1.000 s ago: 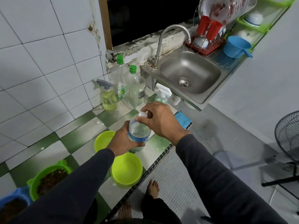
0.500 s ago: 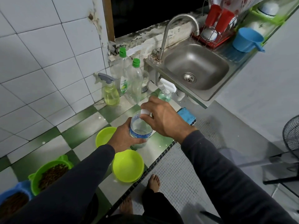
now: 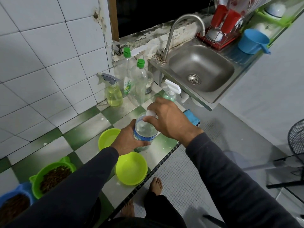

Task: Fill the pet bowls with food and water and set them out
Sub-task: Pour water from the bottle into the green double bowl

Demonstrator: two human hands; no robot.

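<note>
- Above the green-and-white checked counter (image 3: 92, 127), the left hand (image 3: 126, 139) wraps the clear plastic water bottle (image 3: 144, 131), steadying it upright.
- The right hand (image 3: 171, 122) pinches its white cap (image 3: 151, 114), likely to unscrew it.
- Two lime-green plastic bowls (image 3: 131, 168) sit just below, ready for pouring; kibble-filled bowls (image 3: 52, 176) wait leftward.

Clear plastic water bottle (image 3: 144, 131), glossy lime plastic bowl (image 3: 131, 168), brushed steel sink (image 3: 201, 68)
</note>
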